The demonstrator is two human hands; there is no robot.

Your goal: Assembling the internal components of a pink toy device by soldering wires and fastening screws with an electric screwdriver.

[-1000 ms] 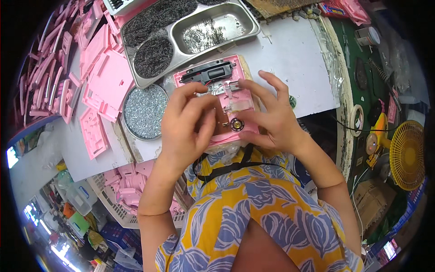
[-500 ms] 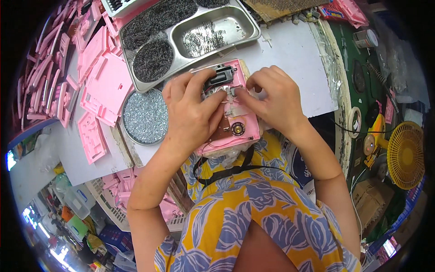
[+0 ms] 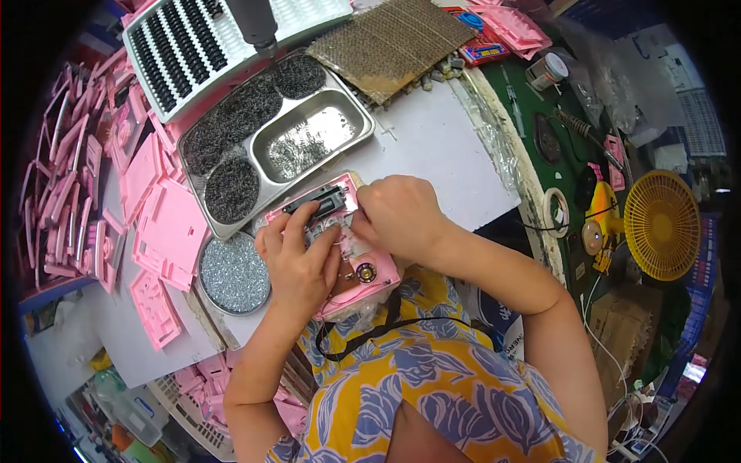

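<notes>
In front of my body lies an opened pink plastic casing [image 3: 340, 306] with wires, a black rectangular part [image 3: 326, 202] and a round metal-centred disc [image 3: 366, 272]. My left hand [image 3: 297, 251] grips the casing from its left side, its fingers curled over the inside beside the black part. My right hand [image 3: 401, 214] is closed at the casing's upper right, thumb and fingers pinched together. Whatever they hold is hidden. Left of the casing stands a round dish [image 3: 235, 274] of small silvery pieces. A metal tray [image 3: 369, 123] of dark screws and shiny bits lies beyond.
A dark powered screwdriver [image 3: 253, 21] hangs over the tray. Pink plastic parts [image 3: 171, 235] are heaped at left. Brown corrugated cardboard [image 3: 394, 42] and a white rack of black pieces [image 3: 179, 50] lie at the back. A yellow fan [image 3: 662, 224] stands at right, near a tape roll [image 3: 555, 210].
The view has shifted, bringing the screwdriver and rack into sight. My right hand has drawn its fingers into a tighter pinch; my left hand stays on the casing.
</notes>
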